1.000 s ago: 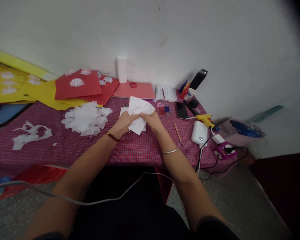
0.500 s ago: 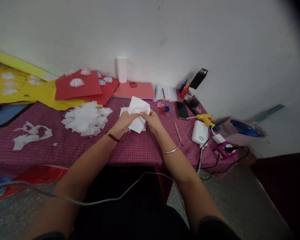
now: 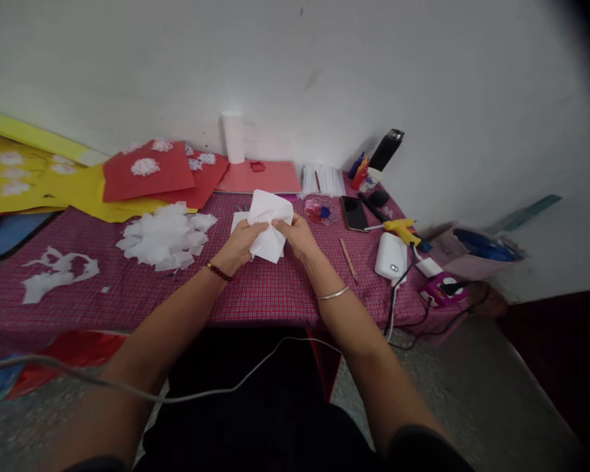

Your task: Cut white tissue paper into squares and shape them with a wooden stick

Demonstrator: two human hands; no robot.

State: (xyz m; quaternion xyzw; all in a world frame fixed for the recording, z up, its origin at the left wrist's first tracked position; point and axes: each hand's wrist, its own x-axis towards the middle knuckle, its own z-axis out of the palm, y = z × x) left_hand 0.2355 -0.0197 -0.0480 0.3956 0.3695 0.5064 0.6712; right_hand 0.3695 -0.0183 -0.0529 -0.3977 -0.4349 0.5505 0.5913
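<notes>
A white sheet of tissue paper [image 3: 269, 208] is pinched between my two hands, held up above the checked cloth. My left hand [image 3: 240, 244] grips its left side, thumb on top, with a beaded bracelet at the wrist. On the other side my right hand [image 3: 297, 236] presses its thumb near the sheet's middle, and a silver bangle circles that wrist. The fingers beneath the sheet are hidden. Another white paper piece [image 3: 238, 219] lies just behind my left hand. To the left sits a heap of white tissue pieces [image 3: 164, 236].
Torn paper scraps [image 3: 59, 272] lie at far left. Red sheets [image 3: 152, 177] with white flowers and yellow sheets [image 3: 86, 190] lie behind. On the right are a pencil-like stick [image 3: 347, 259], a phone [image 3: 354, 214], a glue gun [image 3: 400, 229], a white device [image 3: 391, 257] and cables. A cable [image 3: 201, 394] crosses in front.
The view has shifted slightly. Both hands still hold the white tissue paper in nearly the same place, with only small finger movement.
</notes>
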